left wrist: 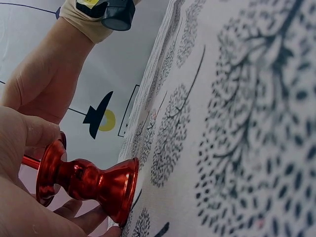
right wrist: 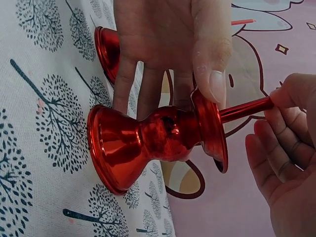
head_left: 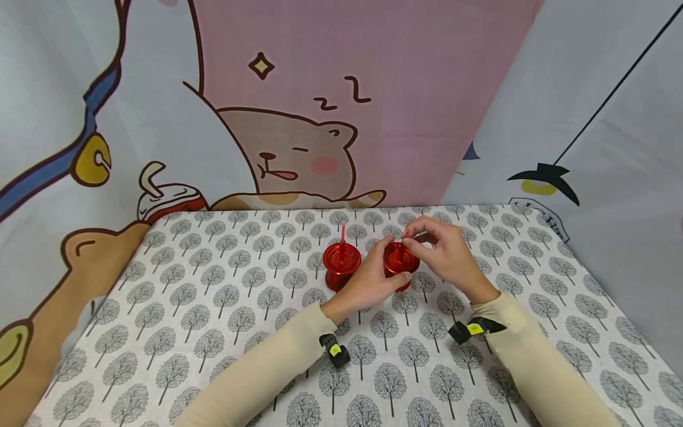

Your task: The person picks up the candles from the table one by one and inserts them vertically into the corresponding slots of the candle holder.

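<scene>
A shiny red candle holder point(right wrist: 168, 133) stands on the cloth, with a flared foot, a rounded waist and a dish-like top. From the dish's middle rises a thin red rod point(right wrist: 244, 109). My left hand point(head_left: 373, 276) grips this holder, thumb at the dish and fingers behind the body. The rod's upper end is pinched between the thumb and fingers of my right hand point(head_left: 443, 252); the fingers partly hide that tip. To the left, apart from both hands, a matching red candle holder point(head_left: 341, 270) stands upright with its own rod point(head_left: 343, 234), pale pink at the tip.
A white cloth point(head_left: 213, 320) printed with grey trees covers the table. Behind it hangs a cartoon curtain point(head_left: 416, 107) with a sleeping bear. Each wrist wears a black strap with a small camera, the left one point(head_left: 335, 351) near the table's middle.
</scene>
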Available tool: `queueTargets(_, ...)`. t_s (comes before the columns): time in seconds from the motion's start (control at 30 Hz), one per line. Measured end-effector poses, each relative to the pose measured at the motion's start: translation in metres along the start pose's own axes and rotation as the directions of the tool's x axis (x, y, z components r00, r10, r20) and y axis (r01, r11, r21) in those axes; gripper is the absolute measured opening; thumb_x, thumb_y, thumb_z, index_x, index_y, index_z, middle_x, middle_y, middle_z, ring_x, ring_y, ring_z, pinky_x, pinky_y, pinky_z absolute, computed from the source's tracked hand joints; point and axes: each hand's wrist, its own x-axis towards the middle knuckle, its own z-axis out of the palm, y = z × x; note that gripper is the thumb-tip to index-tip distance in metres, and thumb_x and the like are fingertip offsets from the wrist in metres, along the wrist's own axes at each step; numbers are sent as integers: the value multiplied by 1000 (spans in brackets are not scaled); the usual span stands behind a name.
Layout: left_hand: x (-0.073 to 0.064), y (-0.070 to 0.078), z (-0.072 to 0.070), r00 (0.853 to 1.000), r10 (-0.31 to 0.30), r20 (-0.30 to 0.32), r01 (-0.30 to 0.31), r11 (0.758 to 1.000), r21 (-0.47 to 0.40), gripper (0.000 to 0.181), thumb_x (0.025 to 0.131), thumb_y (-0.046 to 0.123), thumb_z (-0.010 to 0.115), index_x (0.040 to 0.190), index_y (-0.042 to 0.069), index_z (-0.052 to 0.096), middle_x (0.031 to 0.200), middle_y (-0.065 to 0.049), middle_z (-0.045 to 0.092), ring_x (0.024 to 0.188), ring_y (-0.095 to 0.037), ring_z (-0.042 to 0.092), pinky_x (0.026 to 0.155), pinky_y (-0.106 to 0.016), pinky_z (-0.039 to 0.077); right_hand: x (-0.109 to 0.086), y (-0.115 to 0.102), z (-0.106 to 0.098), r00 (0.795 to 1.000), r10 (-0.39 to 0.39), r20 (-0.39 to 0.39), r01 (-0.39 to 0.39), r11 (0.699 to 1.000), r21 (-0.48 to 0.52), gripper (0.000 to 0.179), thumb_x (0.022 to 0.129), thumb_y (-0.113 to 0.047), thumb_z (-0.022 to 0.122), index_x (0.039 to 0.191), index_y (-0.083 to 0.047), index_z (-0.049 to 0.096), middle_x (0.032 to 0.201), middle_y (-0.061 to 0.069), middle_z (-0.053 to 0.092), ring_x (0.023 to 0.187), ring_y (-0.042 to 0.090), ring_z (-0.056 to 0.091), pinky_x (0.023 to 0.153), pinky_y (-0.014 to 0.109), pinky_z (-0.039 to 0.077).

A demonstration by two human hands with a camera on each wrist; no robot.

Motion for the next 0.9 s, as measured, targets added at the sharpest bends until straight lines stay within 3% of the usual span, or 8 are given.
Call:
queueTargets(0.47, -1, -2, -1, 1000, -14, -13, 14, 1000, -15, 86, 104, 24, 74, 173, 7, 25, 173, -14, 36, 154, -29, 44, 125, -46, 40, 1, 1, 1, 998, 60, 15, -61, 998, 16, 6, 97, 7, 76, 99, 1, 77, 103, 11, 76, 93, 13, 70, 79, 19, 59)
queueTargets(0.7, -1, -2, -2, 1000, 1, -17, -1, 1000, 6, 86, 104, 23, 72, 173, 6, 24, 172, -17, 37, 153, -32, 46, 125, -50, 41, 1, 8, 1, 998, 54, 8, -54, 998, 27, 10, 96, 8, 77, 99, -1, 78, 104, 11, 77, 94, 12, 71, 80, 21, 60)
queueTargets(0.9, 0, 6, -8, 999, 20, -43, -20, 1000, -6, 88, 103, 24, 73, 174, 7, 24, 175, -12, 34, 157, -31, 40, 127, -50, 36, 1, 10, 0, 1000, 30, 2, -31, 999, 38, 12, 97, 9, 76, 102, -1, 79, 106, 12, 77, 96, 12, 72, 82, 20, 60)
